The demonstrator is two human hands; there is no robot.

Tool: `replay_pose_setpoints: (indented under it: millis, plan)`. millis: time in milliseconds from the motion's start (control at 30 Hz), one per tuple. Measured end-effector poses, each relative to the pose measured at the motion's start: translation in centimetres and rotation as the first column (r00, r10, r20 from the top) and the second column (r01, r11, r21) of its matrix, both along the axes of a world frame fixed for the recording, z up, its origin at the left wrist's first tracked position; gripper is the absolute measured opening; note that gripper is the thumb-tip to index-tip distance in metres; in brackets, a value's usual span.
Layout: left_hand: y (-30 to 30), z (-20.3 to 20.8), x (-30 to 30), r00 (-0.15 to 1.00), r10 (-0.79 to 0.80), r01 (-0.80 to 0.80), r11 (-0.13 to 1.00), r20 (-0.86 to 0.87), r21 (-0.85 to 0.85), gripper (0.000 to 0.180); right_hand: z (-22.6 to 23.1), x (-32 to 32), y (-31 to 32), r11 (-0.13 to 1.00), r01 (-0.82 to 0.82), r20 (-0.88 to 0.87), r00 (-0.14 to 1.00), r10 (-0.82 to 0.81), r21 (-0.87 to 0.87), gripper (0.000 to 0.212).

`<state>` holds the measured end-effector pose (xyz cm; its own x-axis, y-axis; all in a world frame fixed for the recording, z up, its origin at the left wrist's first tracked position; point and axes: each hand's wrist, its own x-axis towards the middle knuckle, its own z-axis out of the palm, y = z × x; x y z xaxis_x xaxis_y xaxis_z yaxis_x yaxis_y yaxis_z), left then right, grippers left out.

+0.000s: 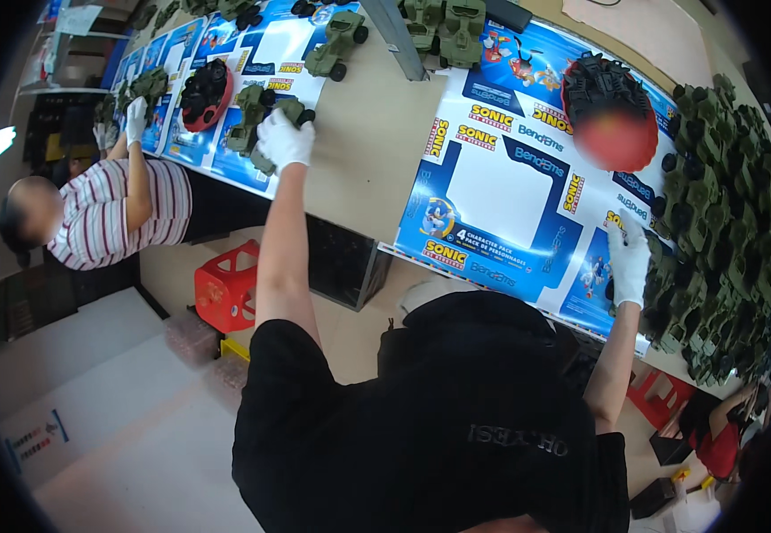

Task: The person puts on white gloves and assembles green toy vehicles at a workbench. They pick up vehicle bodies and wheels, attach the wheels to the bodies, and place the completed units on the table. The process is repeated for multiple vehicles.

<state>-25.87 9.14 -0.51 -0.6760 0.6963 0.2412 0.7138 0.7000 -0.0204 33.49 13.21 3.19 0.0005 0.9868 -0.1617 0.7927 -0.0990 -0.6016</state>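
My left hand (pixel 286 140), in a white glove, reaches far out to the left edge of the bench. Its fingers are closed on a green toy vehicle (pixel 293 108) with black wheels. Right beside it stands another green toy vehicle (pixel 246 120). My right hand (pixel 628 262), also gloved in white, is over the right side of a blue and white printed sheet (pixel 501 200). Its fingers are stretched out and apart, with no held thing visible. Close to it on the right lies a dense mass of green toy vehicles (pixel 714 231).
A round red basket (pixel 616 147) of black parts sits on the sheet; a second red basket (pixel 228 89) stands farther left. A metal post (pixel 396 40) rises at the bench's middle. A co-worker in a striped shirt (pixel 123 213) works at left, near a red stool (pixel 225 289).
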Motion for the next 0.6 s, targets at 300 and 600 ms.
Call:
replay_pose_setpoints:
  millis: [300,600]
  plan:
    - [-1.3,-4.7,-6.2,0.841,-0.084,0.196,0.968,0.534,-0.157,0.080,1.2,-6.8,0.2,0.976,-0.216,0.030,0.976,0.217,-0.042,0.038]
    - [-1.1,-1.2,15.1,0.190,-0.164,0.214,0.969,0.968,0.122,0.054,-2.4,-5.8,9.9,0.993,-0.109,0.036,0.994,0.108,0.049,0.036]
